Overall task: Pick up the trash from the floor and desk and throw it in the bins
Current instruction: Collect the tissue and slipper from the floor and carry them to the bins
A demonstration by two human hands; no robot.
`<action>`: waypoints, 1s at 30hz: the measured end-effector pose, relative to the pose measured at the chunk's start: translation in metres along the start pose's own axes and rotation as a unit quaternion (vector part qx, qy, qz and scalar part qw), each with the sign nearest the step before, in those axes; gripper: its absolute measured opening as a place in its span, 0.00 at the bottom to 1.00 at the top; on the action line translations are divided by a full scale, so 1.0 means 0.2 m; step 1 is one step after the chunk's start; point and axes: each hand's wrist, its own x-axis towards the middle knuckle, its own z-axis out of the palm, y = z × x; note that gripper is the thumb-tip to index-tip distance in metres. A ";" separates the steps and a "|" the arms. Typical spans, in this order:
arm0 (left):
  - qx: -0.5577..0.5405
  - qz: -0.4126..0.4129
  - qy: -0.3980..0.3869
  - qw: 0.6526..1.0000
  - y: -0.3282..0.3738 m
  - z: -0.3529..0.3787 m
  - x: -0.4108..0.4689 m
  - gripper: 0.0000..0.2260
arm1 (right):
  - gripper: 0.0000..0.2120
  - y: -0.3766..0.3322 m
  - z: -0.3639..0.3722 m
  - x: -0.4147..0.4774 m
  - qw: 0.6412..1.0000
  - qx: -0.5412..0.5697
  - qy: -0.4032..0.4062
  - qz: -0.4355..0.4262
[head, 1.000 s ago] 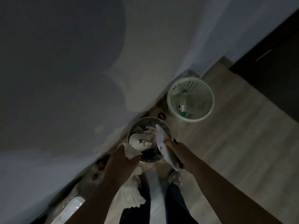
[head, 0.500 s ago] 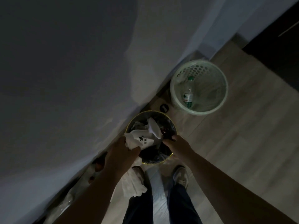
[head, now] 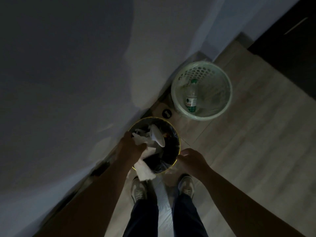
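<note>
Two bins stood on the wooden floor (head: 256, 151) against the wall (head: 68, 82). Over the dark bin (head: 148, 118), the left hand (head: 131, 147) had its grip clamped on a wad of white tissue (head: 144, 172), which hung across the yellow rim. The right hand (head: 191, 161) sat at the near rim, fingers curled; whether its grip held anything, I could not tell. A white slipper (head: 158, 137) lay inside that bin, and a plastic bottle (head: 191, 98) lay in the green bin (head: 201, 63).

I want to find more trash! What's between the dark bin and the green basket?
Head view: a small black round object sits on the floor there; too dim to name.
</note>
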 end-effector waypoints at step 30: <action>0.202 0.139 -0.125 0.961 0.31 -0.57 -0.65 0.17 | 0.20 -0.38 -0.34 -0.90 0.968 -0.184 0.028 -0.166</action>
